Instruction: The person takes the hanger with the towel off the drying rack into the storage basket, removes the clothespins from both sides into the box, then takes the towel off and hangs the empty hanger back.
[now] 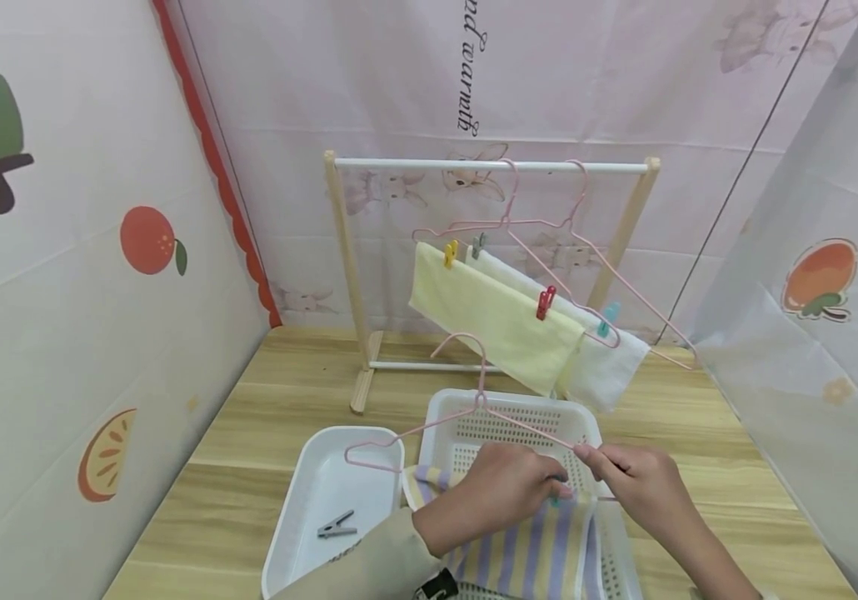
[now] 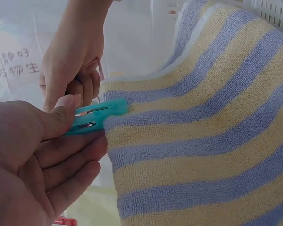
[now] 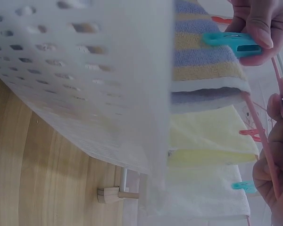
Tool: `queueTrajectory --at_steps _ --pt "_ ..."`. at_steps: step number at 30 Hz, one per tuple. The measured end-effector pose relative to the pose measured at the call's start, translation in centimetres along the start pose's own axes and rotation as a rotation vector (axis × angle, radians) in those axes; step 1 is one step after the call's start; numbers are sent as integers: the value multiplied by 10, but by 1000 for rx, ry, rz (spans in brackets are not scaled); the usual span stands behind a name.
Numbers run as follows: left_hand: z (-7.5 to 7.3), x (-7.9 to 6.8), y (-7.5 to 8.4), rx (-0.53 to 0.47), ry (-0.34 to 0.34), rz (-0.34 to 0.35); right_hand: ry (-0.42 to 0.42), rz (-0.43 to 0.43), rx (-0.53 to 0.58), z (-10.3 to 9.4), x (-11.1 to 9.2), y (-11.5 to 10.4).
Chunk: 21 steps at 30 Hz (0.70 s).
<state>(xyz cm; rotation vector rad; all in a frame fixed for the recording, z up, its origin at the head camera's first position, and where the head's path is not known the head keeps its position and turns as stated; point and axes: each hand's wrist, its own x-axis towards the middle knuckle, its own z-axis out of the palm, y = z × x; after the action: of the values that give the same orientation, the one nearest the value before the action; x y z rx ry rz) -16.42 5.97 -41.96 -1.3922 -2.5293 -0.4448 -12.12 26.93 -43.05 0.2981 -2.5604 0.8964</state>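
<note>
My left hand [image 1: 507, 492] pinches a teal clothespin [image 2: 95, 115] between thumb and fingers. The clothespin's tips bite the top edge of a yellow-and-purple striped towel [image 1: 526, 554], which is folded over the bottom bar of a pink hanger [image 1: 526, 425]. Beside it, my right hand [image 1: 642, 483] grips the hanger's right end, with the thumb along the sloping wire. The hanger's hook stands up, free of the rack, and the towel drapes down over a white perforated basket [image 1: 438, 417]. Part of the bottom bar is hidden by my left hand and the towel.
A white tray [image 1: 339, 475] with a grey clothespin [image 1: 336, 527] lies left of the basket. Behind stands a rack [image 1: 399, 164] with two pink hangers. From them hang a yellow towel [image 1: 489, 308] and a white towel [image 1: 612, 371], held by clothespins. Printed cloth walls surround the wooden tabletop.
</note>
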Motion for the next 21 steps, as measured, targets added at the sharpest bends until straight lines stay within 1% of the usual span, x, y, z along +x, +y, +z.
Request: queueTrajectory --at_steps 5,11,14,21 --pt "0 -1 0 -8 35 14 15 -3 1 1 -1 0" --pt "-1 -3 0 29 94 44 34 -11 -12 1 -2 1" --pt "-5 -3 0 35 119 40 41 -9 -22 0 -2 1" --pt "-18 -6 -3 7 132 31 25 5 -6 -2 -4 2"
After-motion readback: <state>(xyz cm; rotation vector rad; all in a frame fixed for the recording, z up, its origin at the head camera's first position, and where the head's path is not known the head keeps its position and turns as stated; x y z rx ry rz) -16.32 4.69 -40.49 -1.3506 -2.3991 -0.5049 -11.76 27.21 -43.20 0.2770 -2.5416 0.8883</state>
